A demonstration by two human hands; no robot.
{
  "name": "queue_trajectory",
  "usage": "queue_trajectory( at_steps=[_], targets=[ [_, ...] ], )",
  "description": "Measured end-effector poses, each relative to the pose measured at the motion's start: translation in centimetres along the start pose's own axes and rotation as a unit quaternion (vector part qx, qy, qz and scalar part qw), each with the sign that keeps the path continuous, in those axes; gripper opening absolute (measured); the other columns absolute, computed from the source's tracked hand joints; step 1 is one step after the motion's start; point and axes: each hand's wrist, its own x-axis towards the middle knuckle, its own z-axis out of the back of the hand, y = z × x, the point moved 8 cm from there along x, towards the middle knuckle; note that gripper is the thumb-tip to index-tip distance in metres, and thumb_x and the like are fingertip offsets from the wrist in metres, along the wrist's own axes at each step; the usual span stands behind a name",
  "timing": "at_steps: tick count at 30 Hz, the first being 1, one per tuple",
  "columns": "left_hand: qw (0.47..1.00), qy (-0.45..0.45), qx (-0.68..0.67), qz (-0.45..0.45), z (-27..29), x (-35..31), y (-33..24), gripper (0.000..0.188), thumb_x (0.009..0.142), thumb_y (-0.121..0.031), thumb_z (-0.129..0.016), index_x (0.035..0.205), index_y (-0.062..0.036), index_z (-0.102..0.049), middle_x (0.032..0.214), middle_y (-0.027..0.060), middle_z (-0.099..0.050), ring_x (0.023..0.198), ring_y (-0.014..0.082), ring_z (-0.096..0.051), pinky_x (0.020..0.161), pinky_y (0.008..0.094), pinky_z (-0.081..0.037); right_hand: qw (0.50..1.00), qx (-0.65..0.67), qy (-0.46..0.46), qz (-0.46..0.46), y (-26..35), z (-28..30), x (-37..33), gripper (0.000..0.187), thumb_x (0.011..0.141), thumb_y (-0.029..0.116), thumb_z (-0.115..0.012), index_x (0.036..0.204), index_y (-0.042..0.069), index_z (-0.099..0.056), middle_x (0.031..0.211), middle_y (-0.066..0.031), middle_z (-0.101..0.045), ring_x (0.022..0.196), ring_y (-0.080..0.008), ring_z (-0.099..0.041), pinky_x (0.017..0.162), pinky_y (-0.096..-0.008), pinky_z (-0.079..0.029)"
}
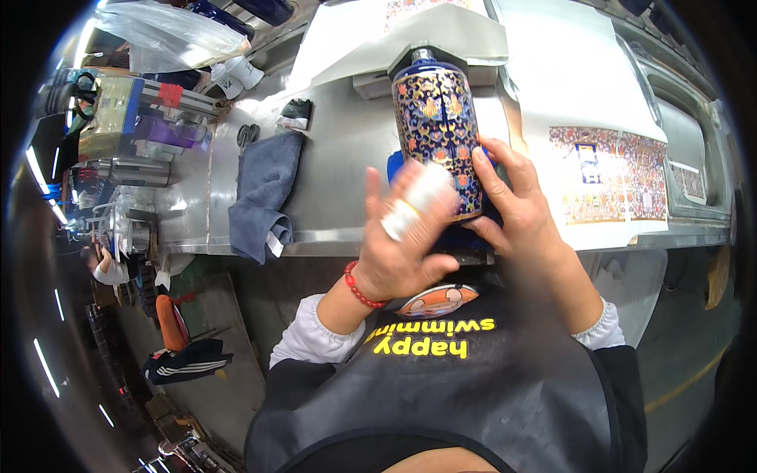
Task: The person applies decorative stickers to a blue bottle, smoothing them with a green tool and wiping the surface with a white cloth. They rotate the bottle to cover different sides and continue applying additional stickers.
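A dark blue bottle with an ornate gold, red and blue floral pattern lies with its neck away from me, at the table's near edge. Against its right side and base, my right hand holds it with curved fingers and thumb. My left hand is over the lower left part of the bottle, its fingers stretched out and smeared by motion. White wrapping covers some of those fingers. Whether they press on the bottle, I cannot tell. A bright blue thing shows partly behind the bottle.
Patterned printed sheets lie on white paper to the right, near a metal basin. A grey-blue cloth hangs over the table edge at left, beside a small black-and-white item. Clear plastic lies at the far left.
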Motion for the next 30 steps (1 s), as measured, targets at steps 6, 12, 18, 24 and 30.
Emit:
queue_trajectory(
  at_steps=[6, 12, 18, 24, 30],
  targets=[
    [0.988, 0.041, 0.138, 0.064, -1.4, 1.9, 0.4, 0.1, 0.094, -0.077, -0.04, 0.153, 0.0037, -0.042, 0.158, 0.0247, -0.039, 0.151, 0.0474, -0.025, 0.12, 0.0675, -0.002, 1.0, 0.005, 0.003, -0.011, 0.1, -0.1, 0.0, 0.086, 0.069, 0.009, -0.082, 0.149, 0.003, -0.05, 0.152, -0.0208, -0.045, 0.133, -0.0421, -0.049, 0.11, -0.0491, -0.042],
    [0.993, 0.069, 0.062, 0.075, -1.3, 3.6, 0.0, 0.107, 0.092, -0.079, -0.041, 0.155, 0.0071, -0.035, 0.158, 0.0281, -0.038, 0.152, 0.0499, -0.021, 0.119, 0.0685, -0.001, 1.0, 0.016, -0.005, -0.014, -0.1, -0.1, 0.0, 0.084, 0.07, 0.009, -0.082, 0.148, 0.003, -0.051, 0.151, -0.0216, -0.045, 0.132, -0.0425, -0.049, 0.109, -0.0494, -0.043],
    [0.983, 0.062, 0.115, 0.127, -1.3, 5.0, 1.6, 0.111, 0.092, -0.076, -0.047, 0.156, 0.0117, -0.026, 0.158, 0.0309, -0.034, 0.151, 0.0527, -0.017, 0.117, 0.0703, -0.004, 1.0, 0.014, -0.003, -0.006, 0.0, -0.1, 0.1, 0.084, 0.071, 0.012, -0.085, 0.147, 0.003, -0.051, 0.151, -0.0214, -0.044, 0.132, -0.042, -0.05, 0.107, -0.0498, -0.044],
    [0.991, 0.081, 0.064, 0.087, -1.2, 6.2, 1.3, 0.107, 0.093, -0.072, -0.052, 0.157, 0.0107, -0.027, 0.158, 0.0309, -0.033, 0.152, 0.0523, -0.016, 0.117, 0.0703, -0.004, 1.0, 0.018, 0.009, -0.008, 0.0, -0.1, 0.2, 0.085, 0.071, 0.012, -0.084, 0.148, 0.003, -0.05, 0.151, -0.0217, -0.044, 0.132, -0.0424, -0.05, 0.107, -0.0501, -0.044],
    [0.983, 0.062, 0.109, 0.134, -0.8, 6.7, 3.4, 0.108, 0.094, -0.074, -0.048, 0.155, 0.0127, -0.027, 0.153, 0.0314, -0.04, 0.148, 0.0539, -0.02, 0.116, 0.0732, -0.006, 0.999, 0.021, 0.023, -0.014, -0.1, 0.0, 0.3, 0.088, 0.069, 0.01, -0.084, 0.149, 0.003, -0.048, 0.151, -0.0223, -0.043, 0.132, -0.0432, -0.049, 0.108, -0.0509, -0.043]
  ],
)
